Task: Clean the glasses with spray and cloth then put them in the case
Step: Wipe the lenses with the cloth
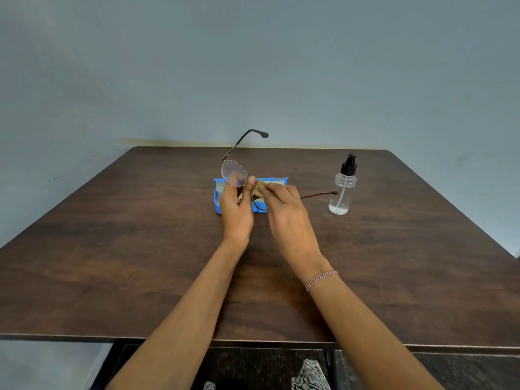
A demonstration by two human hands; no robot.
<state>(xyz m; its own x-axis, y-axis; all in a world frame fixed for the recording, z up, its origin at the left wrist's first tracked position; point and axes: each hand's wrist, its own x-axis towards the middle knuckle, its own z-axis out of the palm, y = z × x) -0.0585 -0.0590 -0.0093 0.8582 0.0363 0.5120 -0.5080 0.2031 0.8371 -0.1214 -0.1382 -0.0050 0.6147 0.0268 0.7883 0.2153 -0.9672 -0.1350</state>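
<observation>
The brown worktop (140, 249) carries a blue case (218, 205), lying open near the middle, and every place below is given from that case.

Both hands are raised just above the case and partly hide it. The left hand (236, 209) has its fingers curled, and thumb and forefinger pinch the frame near the bridge. The right hand (284, 209), over the case's right half, pinches the cloth against one lens with its fingertips.

The spray (342, 190) stands upright to the right of the case, well apart from it, with its cap on.

The glasses (234, 173) are in the air above the case, arms unfolded. One arm points up and away behind the case and the other points right, toward the spray.

The cloth (260, 190), small and yellowish, is bunched round the lens over the middle of the case.

By my judgement the glasses are light, thin-wired and easily bent, with lenses that smear under bare skin. They are best held by the rim or bridge, as the left hand does, with only the soft cloth on the glass. The arms still need folding before the glasses go into the case.
</observation>
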